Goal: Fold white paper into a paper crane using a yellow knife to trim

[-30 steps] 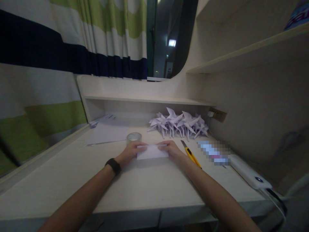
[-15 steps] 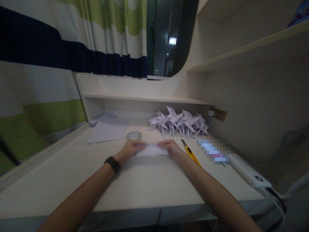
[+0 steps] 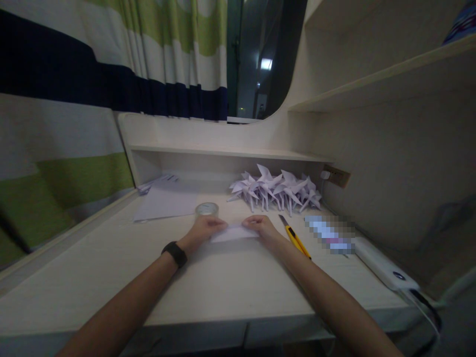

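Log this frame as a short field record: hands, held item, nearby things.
left hand: on left end of the folded white paper, black band on the wrist
right hand: on the right end of that paper
paper: lies low on the desk
tape roll: just beyond left hand
yellow utility knife: right of right hand
paper cranes: heap at back
loose sheets: back left

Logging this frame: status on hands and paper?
Left hand and right hand both pressing the folded paper flat on the desk. Tape roll, yellow cutter alongside, clear.
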{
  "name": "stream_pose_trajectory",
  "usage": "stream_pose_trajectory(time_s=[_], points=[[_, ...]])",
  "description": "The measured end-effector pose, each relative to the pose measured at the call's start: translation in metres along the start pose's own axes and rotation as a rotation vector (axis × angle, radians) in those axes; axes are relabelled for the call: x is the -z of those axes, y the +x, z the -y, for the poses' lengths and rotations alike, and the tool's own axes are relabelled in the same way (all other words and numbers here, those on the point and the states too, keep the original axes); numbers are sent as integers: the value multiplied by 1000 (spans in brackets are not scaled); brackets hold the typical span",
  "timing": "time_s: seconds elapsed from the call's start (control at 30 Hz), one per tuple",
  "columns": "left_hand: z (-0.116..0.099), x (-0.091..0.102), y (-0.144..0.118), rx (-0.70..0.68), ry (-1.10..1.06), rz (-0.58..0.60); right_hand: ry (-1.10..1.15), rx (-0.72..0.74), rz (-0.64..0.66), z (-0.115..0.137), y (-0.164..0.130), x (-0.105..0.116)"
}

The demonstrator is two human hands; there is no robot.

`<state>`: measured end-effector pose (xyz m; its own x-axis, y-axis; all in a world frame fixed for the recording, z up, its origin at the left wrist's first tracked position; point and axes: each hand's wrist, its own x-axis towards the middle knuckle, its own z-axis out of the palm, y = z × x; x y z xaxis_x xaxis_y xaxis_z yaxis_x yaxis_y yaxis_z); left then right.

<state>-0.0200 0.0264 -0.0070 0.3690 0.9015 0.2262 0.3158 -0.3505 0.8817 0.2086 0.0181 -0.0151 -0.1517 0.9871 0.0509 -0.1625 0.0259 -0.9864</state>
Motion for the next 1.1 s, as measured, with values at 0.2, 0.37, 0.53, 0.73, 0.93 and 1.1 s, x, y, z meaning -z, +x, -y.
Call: stream_pose_trajectory(time_s=[0.2,0.37,0.53,0.73,0.93,1.1], points=[[-2,4,0,-38,58,-27,-62,-2,49,-3,0,1],[4,6,2,-26,29,7,-120,27,57,-4,1,3],[6,4,1,-23,27,39,-160,59,117,-2,-2,2],[6,2,1,-24,11,77,-260,69,102,0,-7,-8],[9,1,3,16,-37,114,-287,82,134,2,-7,-6],[10,2,4,8,11,108,-312,40,124,5,-7,-3]])
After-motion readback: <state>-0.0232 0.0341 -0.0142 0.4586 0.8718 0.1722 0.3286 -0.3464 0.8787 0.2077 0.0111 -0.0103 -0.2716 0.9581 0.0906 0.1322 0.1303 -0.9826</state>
